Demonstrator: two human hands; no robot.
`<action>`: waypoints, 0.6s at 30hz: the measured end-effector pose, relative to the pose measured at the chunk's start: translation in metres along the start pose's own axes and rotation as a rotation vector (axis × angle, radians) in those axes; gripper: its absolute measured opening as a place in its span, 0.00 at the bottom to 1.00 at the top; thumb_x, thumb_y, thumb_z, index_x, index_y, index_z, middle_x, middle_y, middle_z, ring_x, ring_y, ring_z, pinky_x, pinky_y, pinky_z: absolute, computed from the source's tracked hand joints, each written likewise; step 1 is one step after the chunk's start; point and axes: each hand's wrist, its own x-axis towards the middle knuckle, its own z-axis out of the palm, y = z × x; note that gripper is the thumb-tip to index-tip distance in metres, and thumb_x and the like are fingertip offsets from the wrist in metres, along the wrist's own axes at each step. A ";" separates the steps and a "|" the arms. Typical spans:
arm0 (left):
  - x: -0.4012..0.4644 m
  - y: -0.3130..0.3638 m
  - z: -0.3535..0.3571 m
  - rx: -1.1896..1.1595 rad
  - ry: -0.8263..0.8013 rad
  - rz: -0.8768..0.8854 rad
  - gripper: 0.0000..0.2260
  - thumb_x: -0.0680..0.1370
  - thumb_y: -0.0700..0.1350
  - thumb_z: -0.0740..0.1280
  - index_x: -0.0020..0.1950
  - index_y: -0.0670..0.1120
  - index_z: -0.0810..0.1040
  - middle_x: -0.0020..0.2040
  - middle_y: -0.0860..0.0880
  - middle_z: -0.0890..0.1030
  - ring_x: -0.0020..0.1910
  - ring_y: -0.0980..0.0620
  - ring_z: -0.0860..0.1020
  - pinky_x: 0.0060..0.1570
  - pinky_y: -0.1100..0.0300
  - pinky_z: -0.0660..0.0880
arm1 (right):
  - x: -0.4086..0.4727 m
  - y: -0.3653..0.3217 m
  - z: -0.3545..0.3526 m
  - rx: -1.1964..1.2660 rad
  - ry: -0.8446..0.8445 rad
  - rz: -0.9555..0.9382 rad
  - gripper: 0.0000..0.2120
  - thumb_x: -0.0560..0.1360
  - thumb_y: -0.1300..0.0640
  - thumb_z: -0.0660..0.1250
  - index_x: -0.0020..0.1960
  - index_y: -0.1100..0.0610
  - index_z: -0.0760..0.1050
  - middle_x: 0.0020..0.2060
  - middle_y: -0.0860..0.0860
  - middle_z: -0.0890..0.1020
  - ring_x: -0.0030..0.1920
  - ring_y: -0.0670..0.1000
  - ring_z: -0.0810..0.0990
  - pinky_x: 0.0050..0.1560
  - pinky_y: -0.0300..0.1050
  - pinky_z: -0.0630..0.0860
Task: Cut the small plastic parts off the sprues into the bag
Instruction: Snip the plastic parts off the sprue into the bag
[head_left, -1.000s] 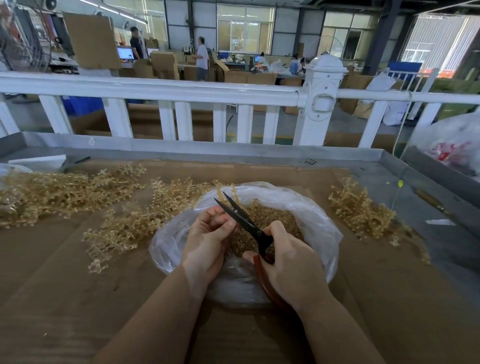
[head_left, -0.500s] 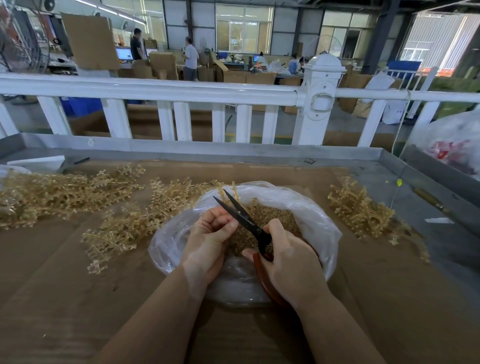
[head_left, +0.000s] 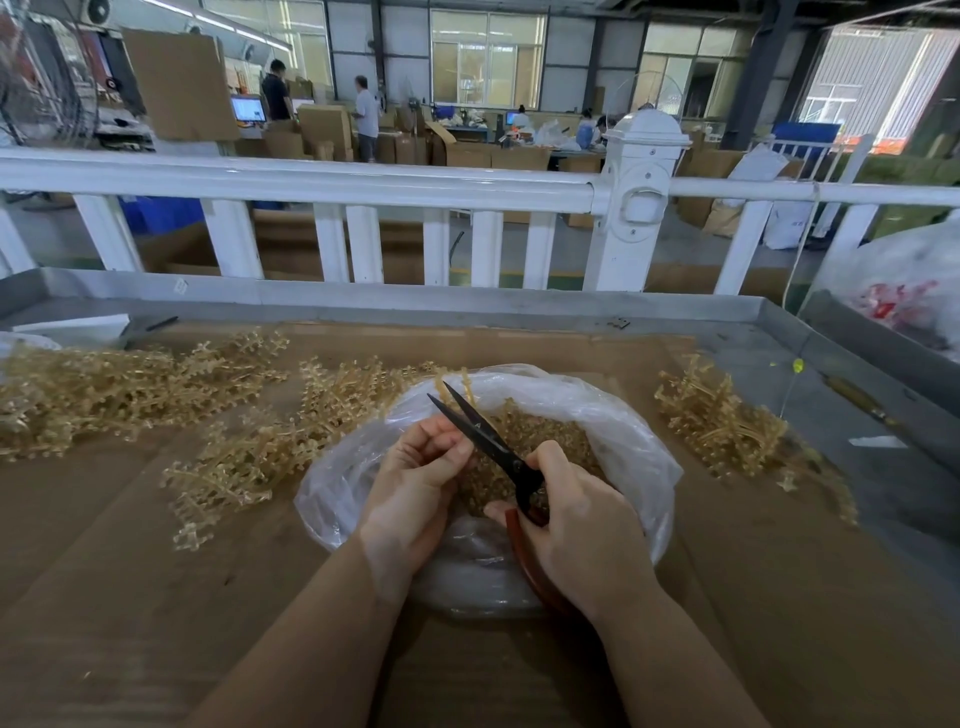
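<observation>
A clear plastic bag (head_left: 618, 426) lies open on the cardboard, with a heap of small amber cut parts (head_left: 540, 436) inside. My right hand (head_left: 582, 530) grips black scissors (head_left: 483, 436) with red handles, blades slightly apart and pointing up-left over the bag. My left hand (head_left: 415, 483) pinches a thin amber sprue (head_left: 451, 387) right beside the blades; most of that sprue is hidden by my fingers. Uncut amber sprues (head_left: 249, 436) lie piled to the left of the bag.
More sprues (head_left: 93, 389) spread along the far left; a smaller pile of sprues (head_left: 717, 421) sits right of the bag. The cardboard sheet (head_left: 156, 623) covers a grey metal table (head_left: 883, 467) with raised rims. A white fence (head_left: 332, 182) runs behind. A stuffed plastic sack (head_left: 904, 291) stands at the right.
The scissor blades have closed a little on the sprue. Both hands stay almost in the same place over the bag.
</observation>
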 end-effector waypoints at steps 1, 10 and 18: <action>0.000 0.000 0.000 -0.010 0.003 -0.005 0.10 0.73 0.26 0.61 0.47 0.40 0.75 0.42 0.44 0.76 0.42 0.51 0.77 0.43 0.65 0.78 | 0.000 0.000 0.000 0.004 -0.001 0.001 0.22 0.72 0.39 0.67 0.54 0.56 0.74 0.40 0.48 0.81 0.39 0.46 0.79 0.38 0.35 0.74; -0.001 0.002 0.001 -0.058 0.010 0.004 0.11 0.76 0.26 0.57 0.46 0.40 0.74 0.39 0.45 0.78 0.37 0.55 0.81 0.43 0.65 0.79 | -0.001 -0.004 0.000 0.019 0.001 0.006 0.21 0.72 0.37 0.63 0.52 0.53 0.72 0.40 0.48 0.79 0.41 0.48 0.78 0.42 0.42 0.77; -0.004 0.003 0.003 -0.006 -0.004 0.009 0.11 0.75 0.26 0.58 0.45 0.40 0.75 0.36 0.47 0.79 0.37 0.55 0.80 0.43 0.66 0.78 | -0.001 -0.004 -0.001 0.033 -0.004 0.008 0.21 0.72 0.39 0.66 0.52 0.56 0.73 0.40 0.49 0.80 0.42 0.48 0.78 0.42 0.37 0.74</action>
